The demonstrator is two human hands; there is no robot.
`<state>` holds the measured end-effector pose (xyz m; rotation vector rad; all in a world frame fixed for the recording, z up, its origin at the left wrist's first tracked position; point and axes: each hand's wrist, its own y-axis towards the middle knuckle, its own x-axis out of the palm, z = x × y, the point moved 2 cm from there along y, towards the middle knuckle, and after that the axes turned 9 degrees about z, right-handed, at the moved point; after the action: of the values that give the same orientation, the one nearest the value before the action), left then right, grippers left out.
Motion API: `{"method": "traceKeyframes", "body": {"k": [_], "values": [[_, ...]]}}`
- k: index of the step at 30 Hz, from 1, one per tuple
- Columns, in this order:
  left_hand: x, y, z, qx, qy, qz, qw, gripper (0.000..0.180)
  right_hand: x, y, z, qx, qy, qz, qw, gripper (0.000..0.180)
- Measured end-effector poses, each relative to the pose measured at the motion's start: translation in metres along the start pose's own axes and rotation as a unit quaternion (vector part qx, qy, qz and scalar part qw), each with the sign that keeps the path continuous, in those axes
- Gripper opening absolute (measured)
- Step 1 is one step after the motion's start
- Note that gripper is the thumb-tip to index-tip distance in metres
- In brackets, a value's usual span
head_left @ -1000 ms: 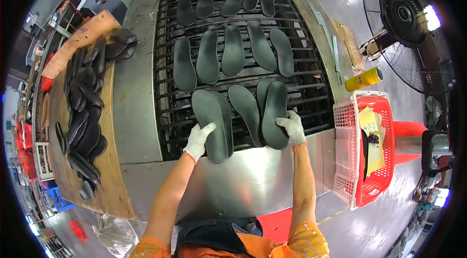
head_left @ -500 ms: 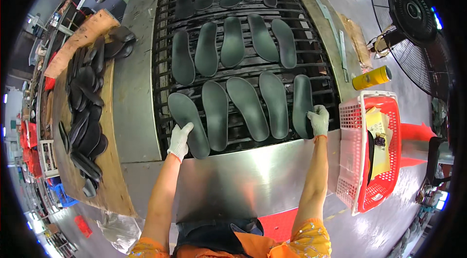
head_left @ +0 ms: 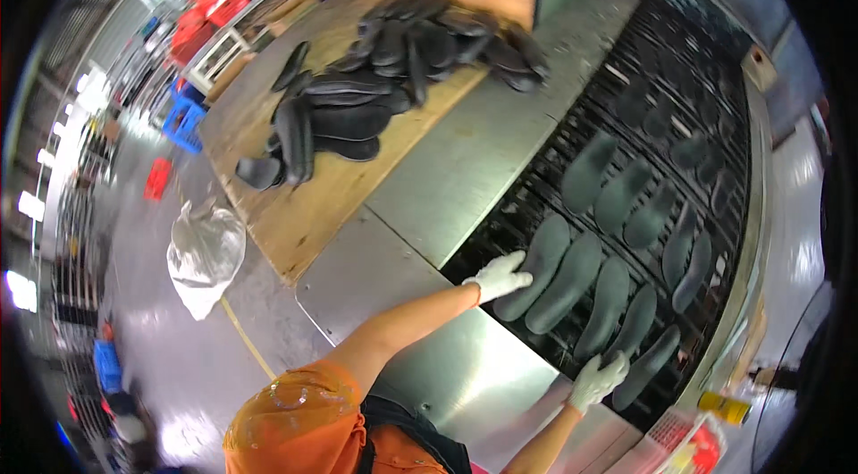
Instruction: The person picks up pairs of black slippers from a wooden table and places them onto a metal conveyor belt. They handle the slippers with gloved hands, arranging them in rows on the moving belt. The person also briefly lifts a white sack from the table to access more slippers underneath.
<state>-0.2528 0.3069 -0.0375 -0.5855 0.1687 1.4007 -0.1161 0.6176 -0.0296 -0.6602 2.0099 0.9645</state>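
A front row of dark grey-green shoe insoles (head_left: 576, 282) lies side by side on a black slatted conveyor (head_left: 465, 264). My left hand (head_left: 500, 277), in a white glove, is at the near left edge of the leftmost insole (head_left: 542, 267). Its fingers are stretched out, the thumb beside or touching that insole. Also gloved in white, my right hand (head_left: 598, 381) is by the near ends of the two rightmost insoles, fingers apart. Contact there is hard to judge. Another row of insoles (head_left: 625, 192) lies behind, with more rows farther along.
Left of the conveyor, a wooden board (head_left: 326, 206) carries a pile of black insoles (head_left: 353, 90). A steel ledge (head_left: 487, 358) borders the conveyor's front. At lower right are a basket (head_left: 670, 431) and a yellow cylinder (head_left: 724, 408). A white bag (head_left: 206, 251) sits on the floor.
The view has swung left, bringing the pile nearer the middle. My left hand has come off the top of the leftmost insole to its edge; my right hand no longer grips the rightmost insole's outer edge.
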Motion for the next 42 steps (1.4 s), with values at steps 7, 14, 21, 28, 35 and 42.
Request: {"method": "traceKeyframes", "body": {"k": [7, 14, 21, 28, 35, 42], "values": [[-0.098, -0.047, -0.043, -0.06, -0.164, 0.066, 0.982, 0.045, -0.001, -0.059, -0.132, -0.233, 0.21, -0.118, 0.942, 0.041], [-0.292, -0.088, -0.161, -0.055, -0.104, 0.45, 0.885, 0.036, 0.031, -0.095, -0.291, -0.335, 0.23, -0.226, 0.885, 0.027], [-0.432, -0.113, -0.258, -0.135, -0.24, 0.668, 0.691, 0.053, 0.101, -0.145, -0.5, -0.319, 0.303, -0.399, 0.805, 0.045], [-0.489, -0.105, -0.279, -0.215, -0.512, 0.57, 0.606, 0.039, 0.154, -0.229, -0.691, -0.158, 0.312, -0.522, 0.778, 0.097], [-0.49, -0.14, -0.267, -0.258, -0.47, 0.542, 0.647, 0.043, 0.129, -0.236, -0.72, -0.157, 0.24, -0.57, 0.77, 0.093], [-0.419, -0.158, -0.225, -0.109, -0.505, 0.373, 0.771, 0.059, 0.075, -0.261, -0.63, -0.454, 0.133, -0.428, 0.77, 0.076]]}}
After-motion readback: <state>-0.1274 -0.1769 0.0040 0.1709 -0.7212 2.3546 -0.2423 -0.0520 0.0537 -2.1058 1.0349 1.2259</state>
